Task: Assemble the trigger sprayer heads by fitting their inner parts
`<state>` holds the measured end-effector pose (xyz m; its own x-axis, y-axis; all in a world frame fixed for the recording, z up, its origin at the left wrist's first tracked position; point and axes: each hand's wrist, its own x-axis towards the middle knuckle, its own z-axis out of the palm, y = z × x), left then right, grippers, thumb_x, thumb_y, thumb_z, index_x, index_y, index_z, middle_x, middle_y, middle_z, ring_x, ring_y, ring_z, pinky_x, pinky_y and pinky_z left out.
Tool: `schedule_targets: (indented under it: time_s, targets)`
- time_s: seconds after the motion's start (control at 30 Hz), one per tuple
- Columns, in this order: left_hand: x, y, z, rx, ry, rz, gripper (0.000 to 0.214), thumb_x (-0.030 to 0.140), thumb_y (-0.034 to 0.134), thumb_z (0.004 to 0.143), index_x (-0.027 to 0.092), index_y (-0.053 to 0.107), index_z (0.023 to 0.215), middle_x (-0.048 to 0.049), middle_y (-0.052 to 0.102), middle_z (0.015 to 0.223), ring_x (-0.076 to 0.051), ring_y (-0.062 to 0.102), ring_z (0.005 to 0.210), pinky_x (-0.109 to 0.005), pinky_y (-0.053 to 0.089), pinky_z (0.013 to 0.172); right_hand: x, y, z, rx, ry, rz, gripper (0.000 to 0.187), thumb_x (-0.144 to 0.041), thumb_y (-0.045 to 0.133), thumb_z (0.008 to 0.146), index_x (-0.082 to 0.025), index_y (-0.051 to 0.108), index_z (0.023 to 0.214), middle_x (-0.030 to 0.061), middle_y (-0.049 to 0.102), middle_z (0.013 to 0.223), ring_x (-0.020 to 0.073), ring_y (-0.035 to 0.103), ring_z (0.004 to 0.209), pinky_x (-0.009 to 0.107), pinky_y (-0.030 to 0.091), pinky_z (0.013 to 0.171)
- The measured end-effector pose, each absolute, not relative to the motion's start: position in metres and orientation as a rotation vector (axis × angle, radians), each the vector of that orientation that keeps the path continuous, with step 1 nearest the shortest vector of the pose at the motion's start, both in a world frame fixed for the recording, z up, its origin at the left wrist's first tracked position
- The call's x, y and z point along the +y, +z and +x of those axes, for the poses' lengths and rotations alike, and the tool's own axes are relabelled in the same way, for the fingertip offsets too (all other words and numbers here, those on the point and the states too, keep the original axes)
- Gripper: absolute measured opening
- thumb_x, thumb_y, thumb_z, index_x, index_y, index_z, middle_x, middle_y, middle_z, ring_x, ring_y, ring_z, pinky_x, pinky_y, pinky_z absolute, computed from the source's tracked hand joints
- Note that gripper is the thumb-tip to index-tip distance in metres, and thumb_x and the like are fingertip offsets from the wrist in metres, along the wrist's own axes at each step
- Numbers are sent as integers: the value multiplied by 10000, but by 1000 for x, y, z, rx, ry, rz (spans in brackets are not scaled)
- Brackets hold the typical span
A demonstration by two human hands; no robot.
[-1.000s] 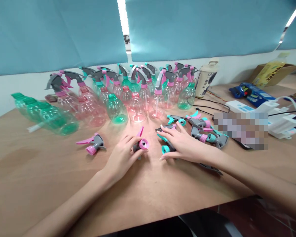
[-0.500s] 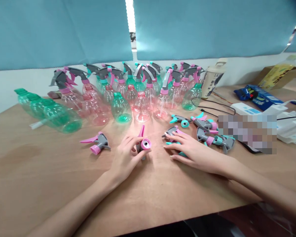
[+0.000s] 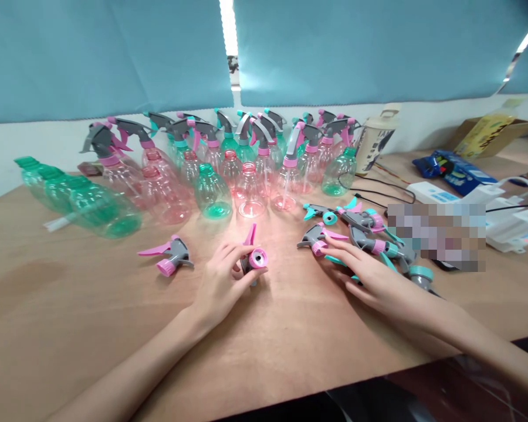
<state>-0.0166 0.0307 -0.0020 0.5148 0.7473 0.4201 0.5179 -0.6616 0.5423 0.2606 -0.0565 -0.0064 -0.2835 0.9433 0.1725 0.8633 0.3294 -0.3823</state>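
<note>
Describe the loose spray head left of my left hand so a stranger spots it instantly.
On the wooden table, look in front of the bottles, left of your left hand. There lies a grey spray head with a pink trigger and collar. Unlike the loose heads clustered by your right hand, it lies alone.

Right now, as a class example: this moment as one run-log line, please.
left hand: holding pink-collared spray head | right hand: at turquoise trigger, grip unclear | behind: bottles, some topped, some uncapped
</note>
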Motion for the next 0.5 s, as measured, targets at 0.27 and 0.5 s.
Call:
schedule_targets:
  time_s: [0.27,0.5]
  targets:
    - [29,-2,-17,1041,901,2459,181,263,633,825,191,630,991,-17,629,837,-167,534,740,-267,454,636,-39,-10,258,-2162,334,-1593,523,-96,426,786,-186,433,1301,125,459,1400,257,388,1335,490,343,1094]
    - [30,-2,-17,1041,914,2460,194,270,629,825,191,628,1002,-21,633,824,-178,547,765,-261,456,615,-23,2,266,-1989,269,-1563,359,-415,502,887,-219,533,1186,108,537,1292,258,517,1210,427,456,990]
